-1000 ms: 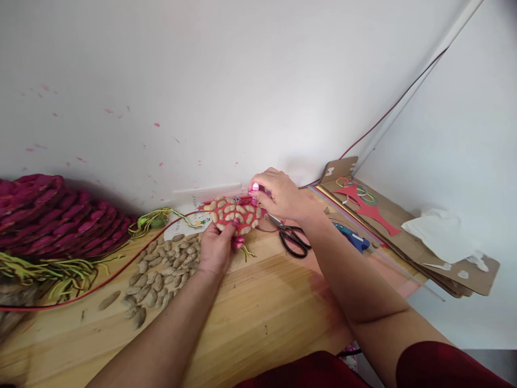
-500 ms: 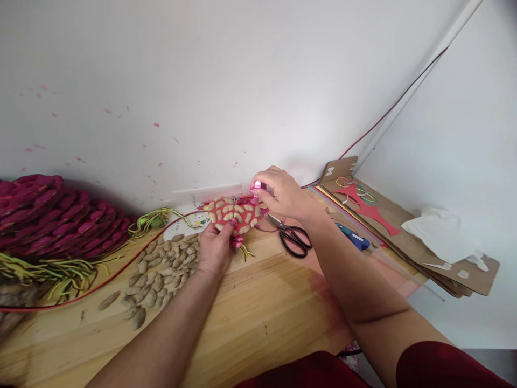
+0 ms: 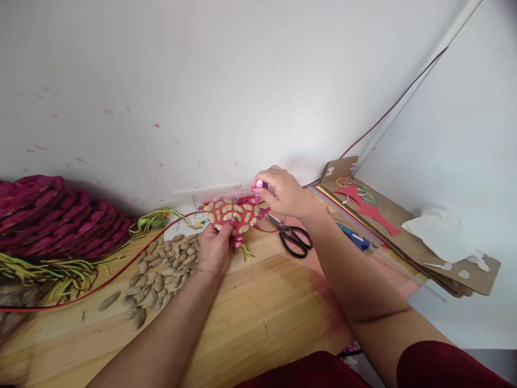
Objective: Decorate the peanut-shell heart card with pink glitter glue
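A red paper shape covered with glued peanut shells (image 3: 233, 213) is held up above the wooden table (image 3: 258, 312). My left hand (image 3: 215, 249) grips its lower edge from below, fingers closed on it. At the shape's upper right edge, my right hand (image 3: 283, 191) pinches with thumb and forefinger pressed together. What that pinch holds beyond the edge is too small to make out. A loose pile of peanut shells (image 3: 161, 269) lies just left of my left hand.
Black scissors (image 3: 293, 237) and a blue glue gun (image 3: 352, 237) lie right of my hands. Cardboard sheets with red cut-outs (image 3: 363, 207) and white tissue (image 3: 440, 231) fill the right side. Magenta pieces (image 3: 52, 215), green-yellow strings (image 3: 60, 269) and a red cord (image 3: 121, 269) lie at left.
My right hand has lifted slightly at the shape's upper right edge. The shape and my left hand have barely shifted.
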`<control>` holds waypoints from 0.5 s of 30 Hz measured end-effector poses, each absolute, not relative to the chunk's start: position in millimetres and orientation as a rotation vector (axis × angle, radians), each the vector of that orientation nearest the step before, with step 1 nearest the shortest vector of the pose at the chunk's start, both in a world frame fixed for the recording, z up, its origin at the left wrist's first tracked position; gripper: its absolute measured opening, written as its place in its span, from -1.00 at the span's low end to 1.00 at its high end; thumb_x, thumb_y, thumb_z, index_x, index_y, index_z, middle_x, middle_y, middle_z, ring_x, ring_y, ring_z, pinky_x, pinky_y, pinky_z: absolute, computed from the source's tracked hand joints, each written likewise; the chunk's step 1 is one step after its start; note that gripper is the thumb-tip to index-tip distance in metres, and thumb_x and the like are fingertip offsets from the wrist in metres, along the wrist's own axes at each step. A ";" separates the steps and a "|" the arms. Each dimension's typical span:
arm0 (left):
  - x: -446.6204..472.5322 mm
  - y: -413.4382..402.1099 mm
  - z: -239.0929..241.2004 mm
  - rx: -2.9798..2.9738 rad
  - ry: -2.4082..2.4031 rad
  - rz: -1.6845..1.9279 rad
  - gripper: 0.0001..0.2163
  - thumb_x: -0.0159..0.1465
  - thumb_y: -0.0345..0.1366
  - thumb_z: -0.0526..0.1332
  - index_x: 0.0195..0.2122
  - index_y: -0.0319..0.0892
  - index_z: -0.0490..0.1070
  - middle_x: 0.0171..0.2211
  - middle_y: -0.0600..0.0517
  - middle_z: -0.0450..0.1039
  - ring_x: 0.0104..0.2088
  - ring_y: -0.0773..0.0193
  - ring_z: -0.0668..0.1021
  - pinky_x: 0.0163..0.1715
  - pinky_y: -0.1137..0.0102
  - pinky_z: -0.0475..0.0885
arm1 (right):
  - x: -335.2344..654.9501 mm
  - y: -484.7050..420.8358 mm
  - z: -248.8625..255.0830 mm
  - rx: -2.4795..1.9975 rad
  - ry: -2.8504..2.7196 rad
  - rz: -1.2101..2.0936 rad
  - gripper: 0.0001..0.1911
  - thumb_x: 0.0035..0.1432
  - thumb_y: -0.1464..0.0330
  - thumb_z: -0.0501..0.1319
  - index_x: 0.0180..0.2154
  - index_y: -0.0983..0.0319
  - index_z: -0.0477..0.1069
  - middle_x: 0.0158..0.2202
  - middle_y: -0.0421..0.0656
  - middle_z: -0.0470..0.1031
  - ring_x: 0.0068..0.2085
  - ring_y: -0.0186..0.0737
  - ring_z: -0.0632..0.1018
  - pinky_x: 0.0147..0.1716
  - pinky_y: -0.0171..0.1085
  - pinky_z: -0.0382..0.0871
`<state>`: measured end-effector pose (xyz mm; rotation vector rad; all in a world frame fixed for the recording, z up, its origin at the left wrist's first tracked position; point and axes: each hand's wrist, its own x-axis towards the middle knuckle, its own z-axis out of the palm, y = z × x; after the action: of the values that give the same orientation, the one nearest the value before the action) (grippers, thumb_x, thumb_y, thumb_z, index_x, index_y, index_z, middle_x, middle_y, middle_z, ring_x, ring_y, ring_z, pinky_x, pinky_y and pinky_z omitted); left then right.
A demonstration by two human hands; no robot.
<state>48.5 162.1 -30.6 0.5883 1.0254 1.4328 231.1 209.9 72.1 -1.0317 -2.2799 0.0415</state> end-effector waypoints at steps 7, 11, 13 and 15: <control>47.1 162.1 -30.6 0.583 1.014 1.451 -0.55 -0.16 -0.19 0.56 -0.34 -0.17 0.38 -0.58 0.12 0.47 -0.70 0.33 0.46 -0.73 0.52 0.25 | 229.5 209.2 71.3 -1.000 -2.264 0.058 -0.84 0.33 0.33 0.14 -0.28 0.19 0.47 -0.30 -0.10 0.61 -0.18 -0.09 0.48 -0.07 -0.14 0.27; 46.5 163.8 -32.1 0.572 0.997 1.459 -0.57 -0.13 -0.19 0.57 -0.36 -0.18 0.39 -0.58 0.12 0.48 -0.70 0.34 0.46 -0.74 0.53 0.25 | 233.6 211.1 73.1 -1.021 -2.239 0.040 -0.85 0.33 0.35 0.14 -0.28 0.18 0.47 -0.31 -0.11 0.61 -0.18 -0.09 0.48 -0.05 -0.13 0.27; 46.5 164.8 -32.9 0.560 0.991 1.464 -0.58 -0.13 -0.20 0.58 -0.37 -0.17 0.38 -0.59 0.13 0.47 -0.71 0.35 0.45 -0.74 0.53 0.24 | 235.9 210.9 75.2 -1.027 -2.219 0.044 -0.85 0.34 0.35 0.16 -0.28 0.17 0.48 -0.31 -0.12 0.61 -0.18 -0.09 0.48 -0.05 -0.13 0.28; 46.5 165.1 -33.0 0.550 0.981 1.473 -0.57 -0.14 -0.21 0.59 -0.37 -0.17 0.38 -0.59 0.14 0.47 -0.71 0.36 0.44 -0.75 0.54 0.23 | 236.6 209.5 77.3 -1.016 -2.199 0.057 -0.86 0.34 0.35 0.17 -0.29 0.16 0.48 -0.32 -0.13 0.61 -0.18 -0.10 0.49 -0.06 -0.15 0.29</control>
<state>46.5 165.1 -33.0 0.5500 0.9811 1.4730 236.6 209.5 77.3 -1.0163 -2.1991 0.0574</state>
